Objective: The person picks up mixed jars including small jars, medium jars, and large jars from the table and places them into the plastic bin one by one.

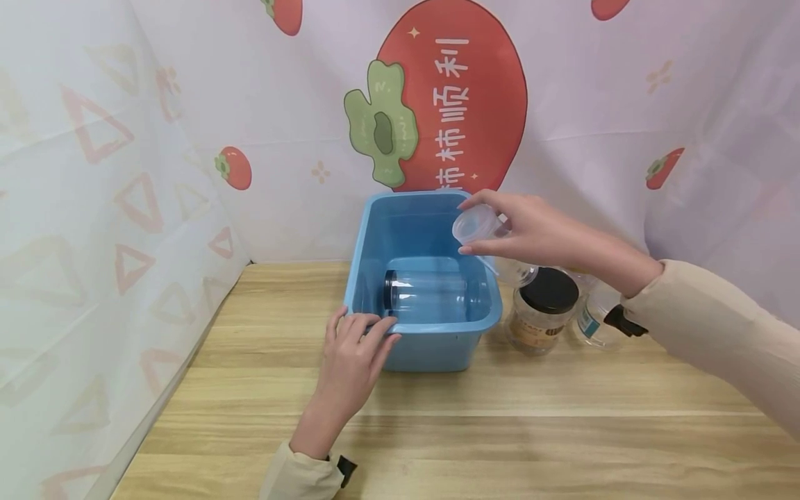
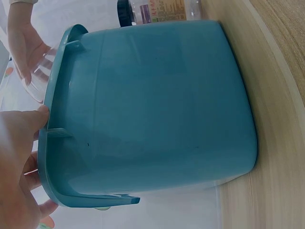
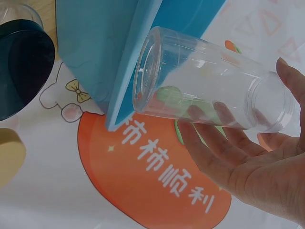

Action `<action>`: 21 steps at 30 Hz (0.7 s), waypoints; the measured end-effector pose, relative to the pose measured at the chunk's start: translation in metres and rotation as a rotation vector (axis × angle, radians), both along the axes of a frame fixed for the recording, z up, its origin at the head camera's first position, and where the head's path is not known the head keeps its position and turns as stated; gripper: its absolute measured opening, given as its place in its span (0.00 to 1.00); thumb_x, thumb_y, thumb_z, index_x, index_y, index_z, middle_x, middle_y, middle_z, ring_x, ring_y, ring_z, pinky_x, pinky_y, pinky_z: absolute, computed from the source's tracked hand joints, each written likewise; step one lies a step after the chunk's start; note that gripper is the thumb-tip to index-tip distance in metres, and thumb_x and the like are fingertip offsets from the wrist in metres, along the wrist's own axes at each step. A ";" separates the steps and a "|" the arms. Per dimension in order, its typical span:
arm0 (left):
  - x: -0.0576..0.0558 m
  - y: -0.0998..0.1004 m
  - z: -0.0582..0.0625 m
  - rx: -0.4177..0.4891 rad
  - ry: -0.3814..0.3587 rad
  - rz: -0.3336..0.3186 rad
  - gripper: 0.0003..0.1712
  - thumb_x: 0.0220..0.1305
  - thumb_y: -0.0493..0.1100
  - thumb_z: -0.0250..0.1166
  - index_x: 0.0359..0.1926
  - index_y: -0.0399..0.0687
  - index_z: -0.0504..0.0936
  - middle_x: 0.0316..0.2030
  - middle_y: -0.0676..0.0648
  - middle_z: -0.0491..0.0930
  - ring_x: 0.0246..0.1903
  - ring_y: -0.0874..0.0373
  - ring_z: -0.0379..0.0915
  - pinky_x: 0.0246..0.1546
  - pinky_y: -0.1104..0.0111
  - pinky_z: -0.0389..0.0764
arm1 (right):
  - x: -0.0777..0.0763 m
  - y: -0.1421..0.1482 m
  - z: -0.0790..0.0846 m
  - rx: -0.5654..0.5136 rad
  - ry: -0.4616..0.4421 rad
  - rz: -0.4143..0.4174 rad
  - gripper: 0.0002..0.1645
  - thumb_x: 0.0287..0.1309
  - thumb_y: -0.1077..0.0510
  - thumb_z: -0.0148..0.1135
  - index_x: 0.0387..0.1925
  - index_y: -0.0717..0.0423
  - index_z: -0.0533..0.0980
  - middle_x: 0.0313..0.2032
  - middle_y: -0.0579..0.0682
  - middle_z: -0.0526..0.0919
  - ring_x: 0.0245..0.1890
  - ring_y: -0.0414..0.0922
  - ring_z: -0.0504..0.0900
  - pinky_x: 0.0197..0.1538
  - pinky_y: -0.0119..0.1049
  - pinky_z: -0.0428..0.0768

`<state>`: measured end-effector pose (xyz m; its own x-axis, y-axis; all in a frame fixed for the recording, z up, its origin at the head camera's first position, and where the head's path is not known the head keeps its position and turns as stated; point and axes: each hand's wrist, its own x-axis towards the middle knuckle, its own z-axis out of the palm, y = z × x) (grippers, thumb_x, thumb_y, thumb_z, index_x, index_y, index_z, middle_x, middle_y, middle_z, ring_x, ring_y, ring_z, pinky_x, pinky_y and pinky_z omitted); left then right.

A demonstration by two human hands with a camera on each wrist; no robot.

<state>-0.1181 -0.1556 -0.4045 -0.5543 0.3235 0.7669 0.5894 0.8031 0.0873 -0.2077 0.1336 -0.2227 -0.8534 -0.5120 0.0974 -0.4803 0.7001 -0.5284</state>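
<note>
A blue plastic bin [image 1: 431, 351] stands on the wooden table. My left hand [image 1: 353, 357] grips its near rim at the left corner; in the left wrist view the thumb [image 2: 38, 117] lies outside and the fingers reach over inside. Above the bin's right side, my right hand [image 1: 531, 226] holds a clear empty jar [image 3: 190, 81] near one end, thumb on one side and fingers on the other. The jar is tilted, its translucent whitish end [image 1: 476, 223] toward the left and its other end toward the table. Inside the bin, a clear jar with a black lid [image 1: 431, 292] lies on its side.
Right of the bin stands a clear jar with a black lid and brown label [image 1: 540, 316]. Beside it is another clear jar with a blue-green label [image 1: 594, 316], partly behind the right wrist. Printed cloth [image 1: 300, 90] hangs behind the table and along its left side.
</note>
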 end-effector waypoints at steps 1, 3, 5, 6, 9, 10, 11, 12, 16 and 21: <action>0.000 0.000 0.000 -0.001 0.000 0.000 0.14 0.72 0.48 0.68 0.48 0.43 0.89 0.38 0.43 0.85 0.44 0.44 0.81 0.61 0.36 0.75 | 0.000 -0.001 0.000 0.000 -0.002 -0.001 0.37 0.62 0.44 0.76 0.69 0.46 0.74 0.59 0.55 0.84 0.53 0.56 0.86 0.50 0.54 0.87; 0.000 0.000 0.000 -0.004 0.000 0.003 0.14 0.72 0.48 0.69 0.49 0.43 0.89 0.38 0.43 0.84 0.44 0.44 0.81 0.61 0.36 0.75 | -0.002 -0.004 0.000 -0.003 -0.003 0.005 0.37 0.62 0.44 0.76 0.69 0.46 0.74 0.58 0.55 0.84 0.53 0.56 0.86 0.50 0.53 0.87; 0.000 0.000 0.000 -0.006 -0.002 0.005 0.13 0.70 0.47 0.70 0.49 0.43 0.89 0.38 0.43 0.84 0.44 0.44 0.81 0.61 0.36 0.75 | -0.003 -0.007 -0.001 -0.007 0.001 0.017 0.37 0.62 0.45 0.77 0.69 0.48 0.74 0.56 0.56 0.85 0.52 0.57 0.87 0.50 0.53 0.87; 0.000 0.000 0.000 -0.006 -0.003 0.005 0.13 0.70 0.47 0.70 0.49 0.43 0.89 0.38 0.43 0.84 0.44 0.44 0.81 0.61 0.36 0.75 | -0.004 -0.008 -0.001 -0.010 0.005 0.024 0.37 0.62 0.45 0.77 0.69 0.48 0.74 0.56 0.56 0.85 0.52 0.57 0.86 0.50 0.53 0.87; 0.000 0.001 0.000 -0.007 -0.005 0.005 0.13 0.69 0.46 0.71 0.49 0.43 0.89 0.38 0.44 0.84 0.44 0.44 0.81 0.61 0.36 0.75 | -0.005 -0.012 -0.002 -0.015 0.016 0.047 0.37 0.62 0.47 0.77 0.69 0.51 0.74 0.56 0.57 0.84 0.52 0.57 0.85 0.51 0.54 0.88; 0.000 0.001 0.000 -0.006 -0.005 0.005 0.13 0.70 0.46 0.71 0.49 0.43 0.90 0.38 0.44 0.85 0.44 0.44 0.81 0.61 0.36 0.75 | -0.006 -0.014 -0.002 -0.016 0.022 0.054 0.37 0.62 0.47 0.77 0.69 0.51 0.74 0.57 0.57 0.84 0.52 0.56 0.85 0.52 0.54 0.88; 0.001 0.001 0.000 -0.006 -0.005 0.005 0.13 0.70 0.47 0.71 0.49 0.43 0.89 0.38 0.44 0.85 0.44 0.44 0.81 0.61 0.36 0.75 | -0.006 -0.016 -0.002 -0.014 0.029 0.060 0.37 0.62 0.47 0.77 0.69 0.51 0.74 0.56 0.57 0.84 0.51 0.56 0.85 0.52 0.53 0.87; 0.001 0.001 0.000 -0.006 -0.006 0.005 0.14 0.70 0.47 0.70 0.49 0.43 0.89 0.38 0.44 0.85 0.44 0.44 0.81 0.61 0.36 0.75 | -0.007 -0.017 -0.002 -0.011 0.036 0.064 0.37 0.61 0.47 0.77 0.68 0.51 0.74 0.56 0.57 0.85 0.50 0.55 0.85 0.51 0.52 0.87; 0.001 0.000 0.000 -0.006 -0.006 0.007 0.14 0.71 0.47 0.69 0.49 0.43 0.89 0.38 0.44 0.85 0.44 0.44 0.81 0.61 0.36 0.75 | -0.008 -0.023 -0.003 -0.007 0.052 0.085 0.36 0.62 0.48 0.77 0.67 0.51 0.75 0.51 0.55 0.86 0.42 0.51 0.84 0.46 0.46 0.85; 0.001 0.000 0.000 -0.013 -0.006 0.008 0.14 0.71 0.47 0.69 0.49 0.43 0.89 0.39 0.44 0.84 0.44 0.45 0.80 0.61 0.36 0.75 | -0.010 -0.030 -0.004 -0.010 0.032 0.099 0.36 0.62 0.49 0.76 0.68 0.52 0.74 0.50 0.55 0.85 0.40 0.51 0.82 0.44 0.44 0.84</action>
